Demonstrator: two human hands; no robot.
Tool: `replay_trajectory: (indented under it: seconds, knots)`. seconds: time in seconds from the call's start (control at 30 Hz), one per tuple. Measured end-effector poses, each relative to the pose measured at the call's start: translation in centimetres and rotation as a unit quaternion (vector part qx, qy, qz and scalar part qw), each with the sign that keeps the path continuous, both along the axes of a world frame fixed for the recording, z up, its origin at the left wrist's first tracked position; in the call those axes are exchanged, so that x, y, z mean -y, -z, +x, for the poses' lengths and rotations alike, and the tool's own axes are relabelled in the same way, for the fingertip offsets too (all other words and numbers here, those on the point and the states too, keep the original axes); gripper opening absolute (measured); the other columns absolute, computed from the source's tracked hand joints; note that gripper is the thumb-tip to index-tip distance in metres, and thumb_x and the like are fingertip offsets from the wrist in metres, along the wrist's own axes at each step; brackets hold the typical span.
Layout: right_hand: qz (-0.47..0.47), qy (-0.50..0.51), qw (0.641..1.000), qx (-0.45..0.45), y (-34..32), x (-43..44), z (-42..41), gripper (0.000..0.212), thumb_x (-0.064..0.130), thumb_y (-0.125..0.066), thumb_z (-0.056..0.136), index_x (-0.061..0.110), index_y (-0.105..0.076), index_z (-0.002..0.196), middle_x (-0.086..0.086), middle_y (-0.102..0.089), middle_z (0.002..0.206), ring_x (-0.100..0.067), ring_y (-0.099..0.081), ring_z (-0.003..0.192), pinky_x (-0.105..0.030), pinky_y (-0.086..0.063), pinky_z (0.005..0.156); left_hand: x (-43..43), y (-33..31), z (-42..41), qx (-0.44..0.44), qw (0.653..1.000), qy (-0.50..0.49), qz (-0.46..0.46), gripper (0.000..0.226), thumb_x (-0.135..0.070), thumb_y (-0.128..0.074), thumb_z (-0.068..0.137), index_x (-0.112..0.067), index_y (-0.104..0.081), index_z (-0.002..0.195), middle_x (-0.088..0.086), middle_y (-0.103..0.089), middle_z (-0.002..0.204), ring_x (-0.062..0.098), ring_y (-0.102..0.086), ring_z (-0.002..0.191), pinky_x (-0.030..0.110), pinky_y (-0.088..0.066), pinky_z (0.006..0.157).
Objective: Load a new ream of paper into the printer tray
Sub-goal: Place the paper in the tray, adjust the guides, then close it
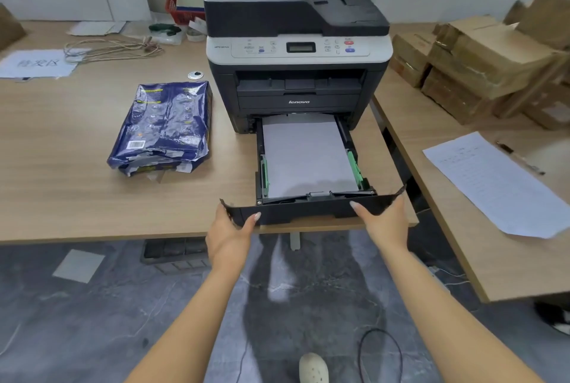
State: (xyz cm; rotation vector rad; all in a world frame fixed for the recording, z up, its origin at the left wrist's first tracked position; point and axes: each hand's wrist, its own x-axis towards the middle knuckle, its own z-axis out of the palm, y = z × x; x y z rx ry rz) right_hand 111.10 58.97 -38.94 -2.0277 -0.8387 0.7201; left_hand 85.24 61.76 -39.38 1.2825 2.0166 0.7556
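Left hand [229, 233] and right hand [384, 222] each clasp an end of the front panel of the tray [308, 211], thumbs on its face and fingers behind. The tray is drawn out of the printer [296, 43] at 12 o'clock, with a paper stack [305, 154] lying between green guides [354, 166]. The torn ream wrapper [163, 126] rests at 10 o'clock on the desk [61, 166]. Judged step: sliding the tray; push evenly with both hands, level and square, so it neither skews nor jams.
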Motion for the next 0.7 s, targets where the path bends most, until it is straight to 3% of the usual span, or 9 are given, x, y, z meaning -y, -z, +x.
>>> replay_trajectory:
  seconds: [0.17, 0.33, 0.47, 0.57, 0.7]
  knots:
    - [0.037, 0.018, 0.999, -0.004, 1.0, -1.6, -0.2, 0.116, 0.029, -0.081, 0.072, 0.003, -0.002, 0.152, -0.016, -0.022, 0.158, -0.028, -0.023, 0.146, -0.033, -0.022, 0.116, -1.3, 0.3, 0.7, 0.001, 0.999, -0.031, 0.027, 0.050, -0.049, -0.069, 0.075, -0.010, -0.054, 0.103, 0.011, -0.068, 0.099, 0.034, -0.061, 0.093, 0.034, -0.043, 0.072]
    - [0.021, 0.018, 1.000, 0.002, 1.6, -4.8, 0.3, 0.120, 0.037, -0.082, 0.069, 0.004, -0.001, 0.152, -0.016, -0.020, 0.158, -0.029, -0.022, 0.146, -0.035, -0.024, 0.116, -4.7, 0.4, 0.8, -0.004, 0.999, -0.037, 0.031, 0.053, -0.050, -0.070, 0.074, -0.009, -0.052, 0.103, 0.011, -0.069, 0.096, 0.035, -0.061, 0.092, 0.036, -0.042, 0.071]
    - [0.026, 0.018, 0.999, 0.013, 1.5, -8.3, 1.0, 0.121, 0.040, -0.083, 0.066, 0.002, -0.005, 0.151, -0.017, -0.024, 0.156, -0.030, -0.025, 0.144, -0.037, -0.025, 0.116, -8.2, 0.2, 1.6, -0.002, 0.999, -0.034, 0.030, 0.065, -0.050, -0.071, 0.071, -0.008, -0.049, 0.115, 0.012, -0.068, 0.110, 0.035, -0.061, 0.102, 0.038, -0.046, 0.081]
    - [0.039, 0.014, 0.999, 0.005, 1.6, -11.1, 1.7, 0.118, 0.039, -0.084, 0.065, 0.002, -0.012, 0.150, -0.018, -0.029, 0.154, -0.031, -0.029, 0.143, -0.040, -0.029, 0.116, -11.2, 0.4, 2.2, 0.012, 0.999, -0.033, 0.024, 0.089, -0.055, -0.072, 0.067, -0.007, -0.038, 0.133, 0.012, -0.059, 0.130, 0.034, -0.055, 0.119, 0.043, -0.047, 0.097]
    - [0.052, 0.015, 0.999, 0.000, 2.0, -14.5, 3.4, 0.105, 0.043, -0.084, 0.062, 0.002, -0.031, 0.143, -0.016, -0.046, 0.143, -0.030, -0.044, 0.133, -0.044, -0.041, 0.108, -15.2, 0.2, 2.9, 0.014, 0.999, -0.036, 0.027, 0.098, -0.052, -0.074, 0.068, -0.007, -0.028, 0.143, 0.013, -0.051, 0.139, 0.032, -0.049, 0.126, 0.044, -0.044, 0.102]
